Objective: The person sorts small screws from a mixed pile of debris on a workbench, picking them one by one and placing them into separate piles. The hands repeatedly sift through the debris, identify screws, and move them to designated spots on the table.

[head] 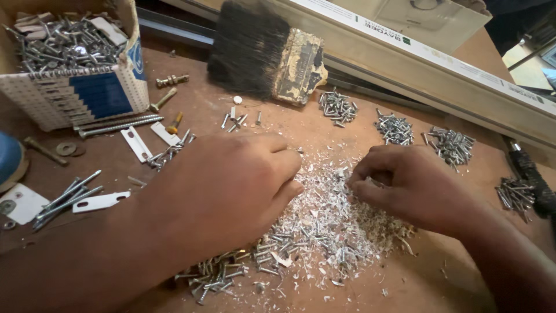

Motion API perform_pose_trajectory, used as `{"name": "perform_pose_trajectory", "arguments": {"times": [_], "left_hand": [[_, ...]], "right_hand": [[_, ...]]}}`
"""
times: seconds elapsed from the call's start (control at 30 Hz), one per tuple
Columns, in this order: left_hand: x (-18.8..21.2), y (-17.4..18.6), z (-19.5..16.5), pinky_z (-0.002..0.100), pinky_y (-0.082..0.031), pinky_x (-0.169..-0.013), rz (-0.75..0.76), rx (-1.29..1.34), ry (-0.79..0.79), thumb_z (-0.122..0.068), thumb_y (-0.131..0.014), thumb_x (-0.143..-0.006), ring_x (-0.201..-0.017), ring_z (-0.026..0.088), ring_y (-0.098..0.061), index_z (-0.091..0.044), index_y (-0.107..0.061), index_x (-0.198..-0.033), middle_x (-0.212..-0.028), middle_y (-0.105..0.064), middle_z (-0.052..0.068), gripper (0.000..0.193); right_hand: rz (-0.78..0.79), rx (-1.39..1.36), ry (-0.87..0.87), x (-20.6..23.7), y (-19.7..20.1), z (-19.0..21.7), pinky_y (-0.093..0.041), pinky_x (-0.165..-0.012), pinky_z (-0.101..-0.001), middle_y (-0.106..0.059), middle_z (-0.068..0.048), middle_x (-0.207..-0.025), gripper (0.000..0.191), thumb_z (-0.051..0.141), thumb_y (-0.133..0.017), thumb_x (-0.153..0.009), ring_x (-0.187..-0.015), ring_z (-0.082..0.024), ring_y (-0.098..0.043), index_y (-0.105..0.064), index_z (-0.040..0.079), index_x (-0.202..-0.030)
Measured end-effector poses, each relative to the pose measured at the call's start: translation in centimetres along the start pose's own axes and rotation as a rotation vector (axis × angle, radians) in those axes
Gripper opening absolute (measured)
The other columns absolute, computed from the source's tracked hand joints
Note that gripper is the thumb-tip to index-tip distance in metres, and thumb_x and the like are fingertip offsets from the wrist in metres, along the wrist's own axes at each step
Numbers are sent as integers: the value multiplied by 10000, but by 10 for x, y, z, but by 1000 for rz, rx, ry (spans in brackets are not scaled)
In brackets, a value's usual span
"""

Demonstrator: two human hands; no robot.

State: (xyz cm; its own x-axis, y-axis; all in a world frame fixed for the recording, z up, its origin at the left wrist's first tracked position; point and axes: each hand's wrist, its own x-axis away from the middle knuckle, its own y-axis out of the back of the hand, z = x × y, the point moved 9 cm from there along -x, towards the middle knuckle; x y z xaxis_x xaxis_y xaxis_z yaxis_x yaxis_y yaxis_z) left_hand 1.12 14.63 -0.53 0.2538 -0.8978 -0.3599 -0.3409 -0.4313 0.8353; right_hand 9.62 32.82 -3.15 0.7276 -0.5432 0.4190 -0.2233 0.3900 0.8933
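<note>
Over the middle of the brown table (370, 293) I keep both hands low on the heap of small screws mixed with pale shavings (315, 232). My left hand (231, 185) is curled, fingertips at the heap's edge, though I cannot tell if it grips anything. My right hand (414, 185) pinches closed on a small bit, while cleaned screw piles (394, 128) lie beyond, near the wide paintbrush (263, 49).

Shiny metal screws (301, 237) lie in pale shavings (324, 191) on a matt brown wooden table (347, 133).
</note>
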Motion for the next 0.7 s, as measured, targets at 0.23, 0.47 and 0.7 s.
{"name": "perform_pose_trajectory", "arguments": {"times": [0.23,0.47,0.7], "left_hand": [[1,2,0,513,-535,-699,-29,17,-10,-291,-652,-934,-827,356,-686,-93,-678,-892,-880,-691,108,205],[0,3,-1,513,-544,-692,-12,8,10,-295,-644,-936,-806,361,-688,-88,-680,-887,-885,-694,112,215],[0,3,-1,510,-548,-696,-1,-4,3,-295,-635,-946,-808,355,-694,-80,-680,-902,-878,-699,108,224]], "right_hand": [[-61,18,129,4,0,9,-544,-643,-350,-728,-38,-794,241,328,-809,-831,-691,-170,-661,-838,113,-937],[-55,-123,85,-10,4,-7,-582,-661,-350,-817,-67,-796,282,354,-732,-872,-659,-165,-725,-813,135,-1030],[-192,66,-64,-4,19,-22,-553,-694,-442,-759,-226,-837,206,234,-671,-990,-683,-321,-704,-771,147,-1147]]}}
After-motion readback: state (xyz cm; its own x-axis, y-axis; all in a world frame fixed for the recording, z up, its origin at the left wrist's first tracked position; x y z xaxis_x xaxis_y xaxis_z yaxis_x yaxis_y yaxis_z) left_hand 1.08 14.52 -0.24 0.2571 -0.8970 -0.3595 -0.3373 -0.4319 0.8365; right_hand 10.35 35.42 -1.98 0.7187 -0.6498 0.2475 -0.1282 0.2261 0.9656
